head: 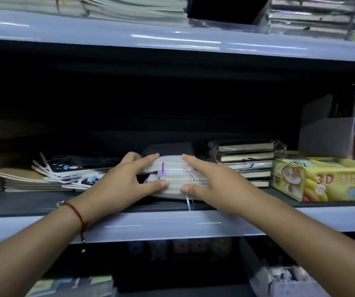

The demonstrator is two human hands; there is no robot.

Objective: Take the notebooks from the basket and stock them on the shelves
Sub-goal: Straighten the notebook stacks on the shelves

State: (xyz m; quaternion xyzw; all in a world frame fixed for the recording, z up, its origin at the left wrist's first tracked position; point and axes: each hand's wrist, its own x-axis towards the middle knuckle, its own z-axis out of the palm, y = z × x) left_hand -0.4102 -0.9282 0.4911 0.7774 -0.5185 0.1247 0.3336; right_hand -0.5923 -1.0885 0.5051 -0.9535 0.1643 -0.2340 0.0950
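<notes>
We are holding a stack of notebooks point(173, 177) on the middle shelf point(172, 224), close to its front edge and roughly midway along it. Our left hand point(123, 181) is gripping the stack's left side, with the fingers lying across the top and the thumb pressing in at the bottom, so the grip is spanning the full height of the pile. Our right hand point(213, 181) is mirroring it on the right side, index finger stretching over the top cover and thumb curling in against the lowest pages.

The notebooks are showing us their cream page edges, several volumes lying flat on one another, slightly uneven. A pink ribbon marker point(163, 167) is hanging down the front of the upper book, a thin dark red one point(190, 174) is trailing over the pages to the right, and a pale blue ribbon point(189, 202) is dangling over the shelf's edge. The top cover is looking dark.

A red string bracelet point(75, 213) is sitting on our left wrist. Left of the stack, thin kraft-covered notebooks point(24, 179) and fanned illustrated booklets point(73, 172) are lying flat. To the right, wrapped dark hardcover notebooks point(247, 161) are standing in a pile, just beside a yellow box point(313, 181) marked "3D".
</notes>
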